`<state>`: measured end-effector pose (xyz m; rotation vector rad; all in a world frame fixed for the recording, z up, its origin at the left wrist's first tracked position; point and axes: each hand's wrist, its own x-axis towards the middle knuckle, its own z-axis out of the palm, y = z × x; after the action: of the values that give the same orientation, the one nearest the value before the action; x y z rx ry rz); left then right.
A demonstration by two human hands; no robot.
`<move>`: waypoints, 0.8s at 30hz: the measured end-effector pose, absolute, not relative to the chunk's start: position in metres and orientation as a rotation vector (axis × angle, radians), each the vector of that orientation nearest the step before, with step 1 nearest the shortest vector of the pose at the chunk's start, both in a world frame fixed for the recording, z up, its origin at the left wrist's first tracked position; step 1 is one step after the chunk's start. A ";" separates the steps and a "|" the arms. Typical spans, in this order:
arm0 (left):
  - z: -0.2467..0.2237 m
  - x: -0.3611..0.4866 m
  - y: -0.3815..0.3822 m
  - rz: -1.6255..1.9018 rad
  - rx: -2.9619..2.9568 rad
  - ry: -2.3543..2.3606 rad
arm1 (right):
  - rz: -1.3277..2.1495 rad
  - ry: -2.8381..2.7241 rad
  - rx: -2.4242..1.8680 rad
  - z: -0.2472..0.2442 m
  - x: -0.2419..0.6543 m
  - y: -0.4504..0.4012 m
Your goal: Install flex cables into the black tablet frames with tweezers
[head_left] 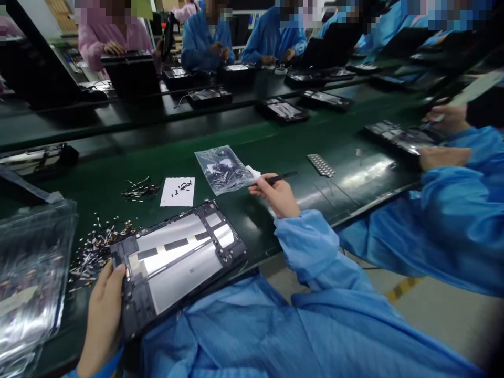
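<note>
A black frame with silvery metal panels [185,262] lies tilted at the table's near edge. My left hand [105,304] grips its left side, thumb on top of the rim. Beyond the frame's right end, my right hand [275,195] pinches a thin black tool, probably tweezers [281,177], pointing up and right. Close to those fingers is a clear plastic bag [222,169] of small dark parts. A white sheet [177,192] with several tiny black pieces lies behind the frame. Many small metallic and orange parts [96,249] are heaped at its left.
Clear plastic trays [31,283] are stacked at the left edge. Small cables [140,190] lie behind the loose parts. A dotted strip [321,165] sits right of centre. At the right, a person's hands hold another frame [397,136]; more people sit across the green table [244,137].
</note>
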<state>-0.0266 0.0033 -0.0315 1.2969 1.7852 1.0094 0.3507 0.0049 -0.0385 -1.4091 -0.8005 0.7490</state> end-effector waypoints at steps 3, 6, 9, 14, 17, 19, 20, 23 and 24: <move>-0.028 -0.026 0.010 1.099 1.793 1.850 | 0.753 -0.901 -1.427 -0.044 0.355 0.015; -0.022 -0.021 0.017 1.132 2.345 1.725 | 0.714 -1.018 -1.459 -0.048 0.357 0.024; -0.021 -0.010 0.026 0.980 2.444 1.544 | 0.664 -1.100 -1.480 -0.052 0.356 0.032; -0.029 0.006 0.041 0.893 2.449 1.449 | 0.605 -1.171 -1.494 -0.063 0.355 0.039; -0.032 0.006 0.044 0.880 2.455 1.423 | 0.584 -1.190 -1.493 -0.066 0.356 0.040; -0.033 0.005 0.043 0.884 2.448 1.429 | 0.581 -1.190 -1.489 -0.067 0.356 0.041; -0.033 0.004 0.042 0.890 2.444 1.435 | 0.581 -1.187 -1.488 -0.067 0.356 0.042; -0.034 0.004 0.039 0.918 2.436 1.439 | 0.590 -1.171 -1.485 -0.068 0.355 0.044; -0.034 0.004 0.038 0.928 2.435 1.431 | 0.593 -1.163 -1.484 -0.068 0.356 0.045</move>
<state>0.0045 0.0383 -0.0336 2.4354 1.4308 0.9277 0.3558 0.0453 -0.0679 -1.4838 -1.1630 0.5930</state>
